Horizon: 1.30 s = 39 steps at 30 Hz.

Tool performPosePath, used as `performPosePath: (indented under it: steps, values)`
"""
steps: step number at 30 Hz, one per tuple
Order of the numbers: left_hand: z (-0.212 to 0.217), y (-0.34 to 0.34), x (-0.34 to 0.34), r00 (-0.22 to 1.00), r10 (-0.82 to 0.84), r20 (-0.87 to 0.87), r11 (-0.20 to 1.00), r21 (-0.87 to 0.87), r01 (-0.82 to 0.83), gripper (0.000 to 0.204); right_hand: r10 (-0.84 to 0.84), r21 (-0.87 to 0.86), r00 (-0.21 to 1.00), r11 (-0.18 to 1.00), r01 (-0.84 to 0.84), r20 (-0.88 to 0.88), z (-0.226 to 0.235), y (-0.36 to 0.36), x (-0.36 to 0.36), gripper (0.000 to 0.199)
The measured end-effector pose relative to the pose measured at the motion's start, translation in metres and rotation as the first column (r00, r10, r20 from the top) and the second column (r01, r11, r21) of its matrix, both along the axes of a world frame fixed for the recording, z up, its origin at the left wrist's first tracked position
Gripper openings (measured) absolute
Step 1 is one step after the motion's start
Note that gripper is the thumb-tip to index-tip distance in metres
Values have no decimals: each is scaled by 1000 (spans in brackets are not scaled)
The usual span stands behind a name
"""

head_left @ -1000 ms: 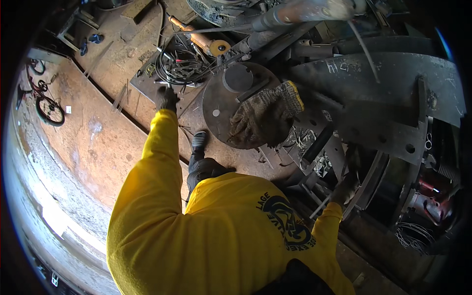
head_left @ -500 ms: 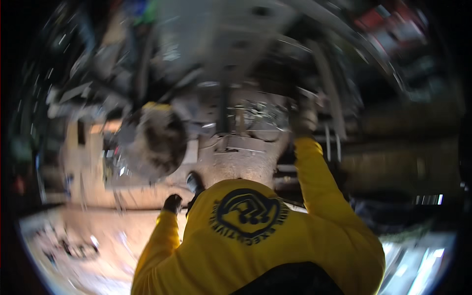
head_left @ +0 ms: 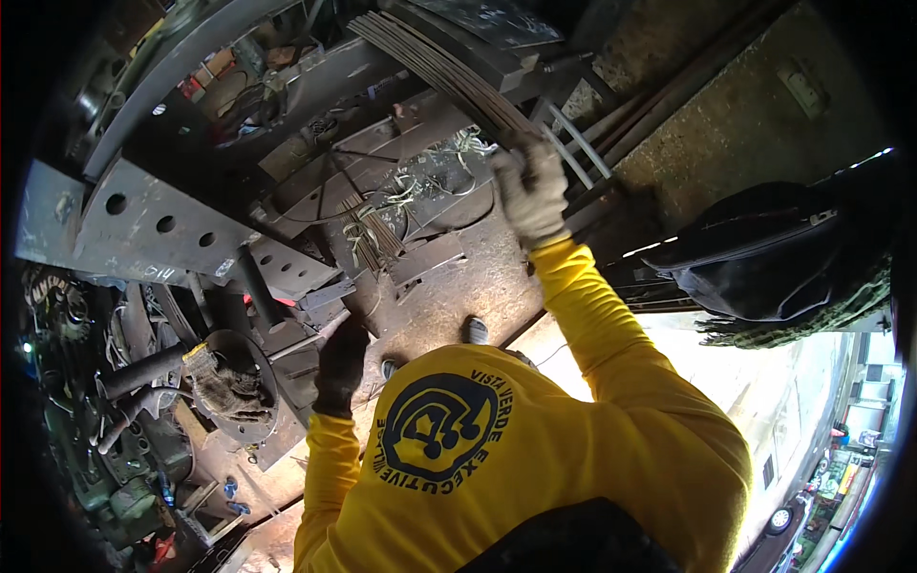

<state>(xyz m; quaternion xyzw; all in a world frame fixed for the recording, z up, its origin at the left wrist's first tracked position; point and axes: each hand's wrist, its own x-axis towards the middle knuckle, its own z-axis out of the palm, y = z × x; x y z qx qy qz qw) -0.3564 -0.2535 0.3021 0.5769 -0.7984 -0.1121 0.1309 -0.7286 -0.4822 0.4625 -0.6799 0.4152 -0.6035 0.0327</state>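
Head view, sweeping from nine o'clock: a spare work glove lies draped over a round metal hub, nobody touching it. Just right of it, my left hand, in a dark glove, is curled around what looks like a thin metal rod; the grip reads closed, though the fingers are in shadow. Above, toward eleven o'clock, a drilled steel plate runs along the frame. Moving on to one o'clock, my right hand, in a pale glove, is wrapped tight over the end of a leaf spring stack that sweeps up toward twelve. I judge the clean way here is to keep that right hold square across all the leaves, weight steady, and let the left stay braced low.
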Motion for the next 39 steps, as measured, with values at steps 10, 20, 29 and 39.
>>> performPosePath:
  steps: [10,20,29,39]
  values:
    - [213,-234,-35,917,305,-259,859,-341,-382,38,131,694,904,687,214,-408,-30,-107,-101,39]
    - [185,-261,-21,848,520,-103,840,-121,-529,46,300,785,920,619,15,-253,-32,-139,-104,38]
    - [185,-261,-21,874,474,-106,858,-168,-486,54,191,351,407,862,365,-893,-41,-138,-116,38]
    - [183,-254,-16,868,477,-138,839,-222,-497,35,291,749,852,642,164,-435,10,-72,-109,29]
